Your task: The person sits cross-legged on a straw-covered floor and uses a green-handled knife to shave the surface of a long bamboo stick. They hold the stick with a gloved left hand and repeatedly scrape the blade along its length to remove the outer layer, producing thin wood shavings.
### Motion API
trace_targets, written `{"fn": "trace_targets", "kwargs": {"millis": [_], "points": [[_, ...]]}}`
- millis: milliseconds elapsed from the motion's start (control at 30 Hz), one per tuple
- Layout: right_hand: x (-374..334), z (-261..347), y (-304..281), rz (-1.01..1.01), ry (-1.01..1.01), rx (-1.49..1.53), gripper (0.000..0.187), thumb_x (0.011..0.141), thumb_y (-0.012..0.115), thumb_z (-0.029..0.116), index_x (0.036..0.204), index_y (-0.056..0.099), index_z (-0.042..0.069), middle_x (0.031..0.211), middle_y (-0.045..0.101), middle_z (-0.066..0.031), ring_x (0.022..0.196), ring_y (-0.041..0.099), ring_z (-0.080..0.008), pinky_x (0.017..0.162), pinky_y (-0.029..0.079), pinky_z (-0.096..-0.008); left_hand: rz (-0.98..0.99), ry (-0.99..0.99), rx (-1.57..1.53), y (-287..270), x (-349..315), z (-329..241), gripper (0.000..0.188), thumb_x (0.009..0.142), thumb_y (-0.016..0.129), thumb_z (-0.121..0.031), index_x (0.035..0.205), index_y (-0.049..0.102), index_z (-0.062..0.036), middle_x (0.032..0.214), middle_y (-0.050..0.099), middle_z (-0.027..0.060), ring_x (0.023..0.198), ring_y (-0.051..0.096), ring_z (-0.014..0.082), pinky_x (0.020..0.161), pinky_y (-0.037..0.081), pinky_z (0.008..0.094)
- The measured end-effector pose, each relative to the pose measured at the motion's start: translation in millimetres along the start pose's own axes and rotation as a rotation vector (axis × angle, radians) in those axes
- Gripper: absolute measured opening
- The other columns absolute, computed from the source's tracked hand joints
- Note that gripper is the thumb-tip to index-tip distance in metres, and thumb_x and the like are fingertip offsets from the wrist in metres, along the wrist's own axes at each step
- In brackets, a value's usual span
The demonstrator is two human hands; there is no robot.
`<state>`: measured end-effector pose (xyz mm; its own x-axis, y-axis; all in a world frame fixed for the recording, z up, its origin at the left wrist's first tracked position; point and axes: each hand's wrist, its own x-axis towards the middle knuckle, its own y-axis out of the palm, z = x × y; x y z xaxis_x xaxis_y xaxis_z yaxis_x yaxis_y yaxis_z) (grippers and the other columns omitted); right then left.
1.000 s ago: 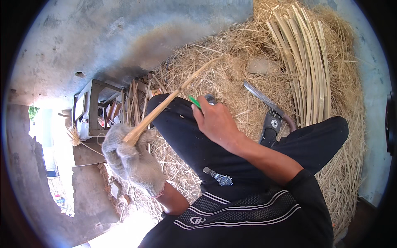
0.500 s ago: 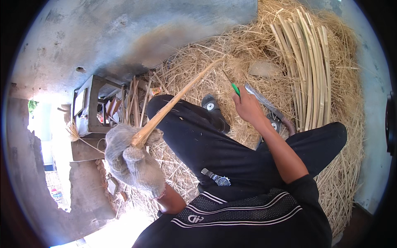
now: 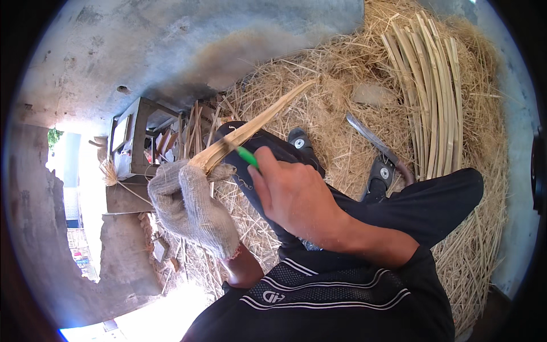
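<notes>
My left hand (image 3: 196, 208), in a knitted grey-white work glove, is wrapped around the thick lower end of a pale bamboo strip (image 3: 270, 112). The strip slants up and away to the right, narrowing toward its far tip. My bare right hand (image 3: 305, 199) grips a small knife by its green handle (image 3: 248, 157). Its blade, blurred, lies across the strip just beyond the gloved fingers. Thin curled shavings hang from the strip beside the glove.
A bundle of long split bamboo strips (image 3: 430, 97) lies on straw-like shavings (image 3: 353, 62) at right. A large curved blade with a brown handle (image 3: 393, 154) rests beside my shoe (image 3: 378, 176). Left stands a wooden frame cabinet (image 3: 139, 137) with wood pieces around it. Walls border both sides.
My right hand has swung left and nearer, bringing the knife from open space onto the bamboo strip close to the glove. My left hand keeps its hold on the strip.
</notes>
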<state>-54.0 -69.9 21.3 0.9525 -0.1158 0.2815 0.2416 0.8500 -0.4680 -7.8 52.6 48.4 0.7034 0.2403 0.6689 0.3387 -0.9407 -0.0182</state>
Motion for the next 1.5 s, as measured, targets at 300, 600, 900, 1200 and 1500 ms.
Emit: {"fn": "trace_targets", "kwargs": {"millis": [300, 600, 900, 1200, 1500], "points": [[9, -44, 8, -0.068, 0.065, -0.144, 0.016, 0.096, 0.059, 0.015, 0.097, 0.050, 0.001, 0.058, 0.059, -0.0202, 0.053, 0.062, -0.0411, 0.049, 0.051, -0.0484, 0.110, -0.048, -0.046, -9, -4, 4, 0.021, 0.089, 0.074, -0.010, 0.100, 0.063, 0.0040, 0.099, 0.068, 0.0112, 0.088, 0.066, 0.0151, 0.083, 0.052, 0.0303], [9, -55, 14, -0.065, 0.085, -0.105, 0.020, 0.099, 0.052, 0.020, 0.100, 0.052, 0.000, 0.066, 0.063, -0.0263, 0.062, 0.066, -0.0451, 0.055, 0.053, -0.0533, 0.143, -0.012, -0.081, -1, -10, -2, 0.026, 0.092, 0.071, -0.015, 0.102, 0.061, 0.0064, 0.101, 0.069, 0.0187, 0.075, 0.069, 0.0194, 0.068, 0.058, 0.0269], [7, -104, 17, -0.187, 0.110, -0.285, 0.019, 0.097, 0.058, 0.019, 0.097, 0.053, 0.001, 0.057, 0.059, -0.0203, 0.054, 0.062, -0.0439, 0.053, 0.051, -0.0491, 0.249, -0.025, 0.063, -8, -16, -7, 0.022, 0.094, 0.066, -0.011, 0.106, 0.061, 0.0065, 0.104, 0.069, 0.0211, 0.087, 0.069, 0.0222, 0.076, 0.060, 0.0292], [13, -99, 9, -0.056, 0.230, -0.249, 0.021, 0.100, 0.052, 0.023, 0.101, 0.051, 0.002, 0.068, 0.064, -0.0266, 0.067, 0.067, -0.0469, 0.060, 0.054, -0.0560, 0.212, -0.024, -0.079, 10, -12, -12, 0.034, 0.091, 0.072, -0.021, 0.103, 0.058, 0.0078, 0.100, 0.070, 0.0237, 0.077, 0.072, 0.0239, 0.066, 0.061, 0.0294], [7, -103, 22, -0.077, 0.131, -0.122, 0.017, 0.098, 0.057, 0.019, 0.100, 0.053, 0.002, 0.057, 0.059, -0.0206, 0.053, 0.062, -0.0431, 0.052, 0.050, -0.0520, 0.195, -0.023, -0.196, 7, -12, -4, 0.037, 0.091, 0.073, -0.023, 0.102, 0.054, 0.0071, 0.100, 0.068, 0.0263, 0.066, 0.072, 0.0277, 0.052, 0.063, 0.0318]]}}
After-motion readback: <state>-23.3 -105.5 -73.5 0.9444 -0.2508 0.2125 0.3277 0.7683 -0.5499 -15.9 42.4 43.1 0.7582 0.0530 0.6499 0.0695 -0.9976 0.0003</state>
